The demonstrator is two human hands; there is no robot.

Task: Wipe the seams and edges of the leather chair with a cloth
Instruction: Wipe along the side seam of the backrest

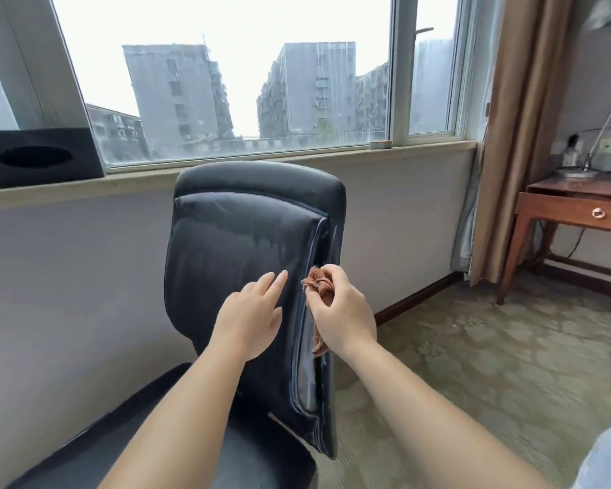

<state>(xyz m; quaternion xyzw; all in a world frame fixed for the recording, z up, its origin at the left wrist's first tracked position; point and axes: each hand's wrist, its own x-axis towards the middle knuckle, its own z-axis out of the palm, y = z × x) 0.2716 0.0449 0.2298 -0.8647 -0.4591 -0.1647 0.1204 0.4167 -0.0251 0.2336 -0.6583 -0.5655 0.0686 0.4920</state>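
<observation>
Leather chair (240,262), dark, centre frame beneath window; right hand (339,312) pinching bunched rust cloth (318,282) against backrest's three-o'clock side seam, left hand (251,312) flat, fingers straight, bracing cushion; step: seam wiping midway; next likely needs cloth drawn toward six o'clock

Hotel-like room: curtain (522,135), patterned carpet (491,347), wooden desk (572,202), tissue box (39,157).

Single head view, facing forward and down, close above chair (240,241), window (226,75) beyond
</observation>
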